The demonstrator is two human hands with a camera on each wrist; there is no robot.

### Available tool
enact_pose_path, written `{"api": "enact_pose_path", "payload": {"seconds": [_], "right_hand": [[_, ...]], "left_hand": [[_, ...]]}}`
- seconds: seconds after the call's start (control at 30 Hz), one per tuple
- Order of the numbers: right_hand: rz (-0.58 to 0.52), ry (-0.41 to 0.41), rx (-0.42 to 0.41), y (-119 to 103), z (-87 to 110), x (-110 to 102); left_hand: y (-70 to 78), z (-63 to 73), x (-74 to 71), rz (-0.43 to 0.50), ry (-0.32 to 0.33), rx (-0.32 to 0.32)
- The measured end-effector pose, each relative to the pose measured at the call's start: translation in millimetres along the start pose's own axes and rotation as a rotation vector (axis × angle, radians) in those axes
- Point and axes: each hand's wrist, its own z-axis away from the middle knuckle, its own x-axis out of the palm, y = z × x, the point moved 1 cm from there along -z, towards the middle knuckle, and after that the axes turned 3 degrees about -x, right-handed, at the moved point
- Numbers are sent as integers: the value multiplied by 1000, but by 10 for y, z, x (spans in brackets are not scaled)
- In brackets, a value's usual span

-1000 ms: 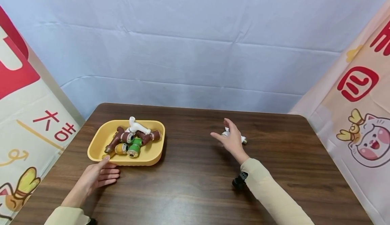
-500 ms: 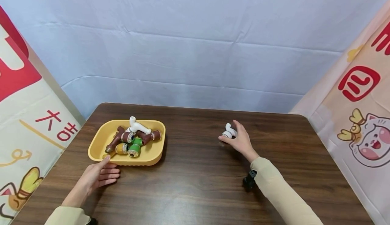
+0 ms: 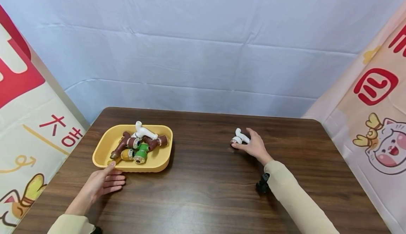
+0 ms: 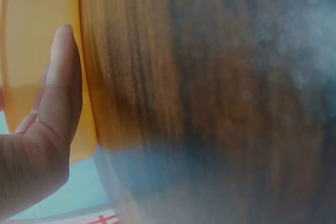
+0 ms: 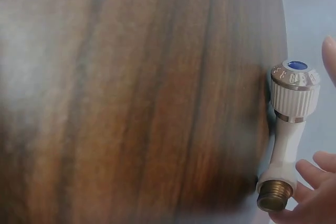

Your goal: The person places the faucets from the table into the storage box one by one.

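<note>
A white plastic tap (image 3: 243, 137) lies on the right part of the brown table. My right hand (image 3: 256, 148) is spread around it, thumb near the knob end and fingers at its right. In the right wrist view, the tap (image 5: 289, 140) shows a ribbed knob with a blue centre and a brass threaded end; the thumb is apart from the knob, fingers close beside the threaded end. My left hand (image 3: 98, 184) is at the near side of a yellow tray (image 3: 165, 160), thumb at its rim, fingers straight. In the left wrist view, the fingers (image 4: 62, 85) lie along the tray wall.
Inside the tray lie several taps: brown ones (image 3: 122, 145), a white one (image 3: 144, 132), a green one (image 3: 140, 154) and a yellow one (image 3: 127, 154). A pale cloth wall (image 3: 203, 68) stands behind the table (image 3: 196, 177), with printed cloths on both sides.
My right hand has moved right and slightly nearer over the tap, leaving more of it visible; the tap seems to have turned a little. My left hand and the tray have stayed put.
</note>
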Motion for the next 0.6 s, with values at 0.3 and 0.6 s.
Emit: {"api": "enact_pose_path", "payload": {"seconds": [0.3, 0.6], "right_hand": [[-38, -61, 114, 31, -83, -1], [26, -79, 149, 54, -144, 20]], "left_hand": [[-3, -14, -7, -7, 6, -5], [-3, -21, -15, -2, 5, -10]]}}
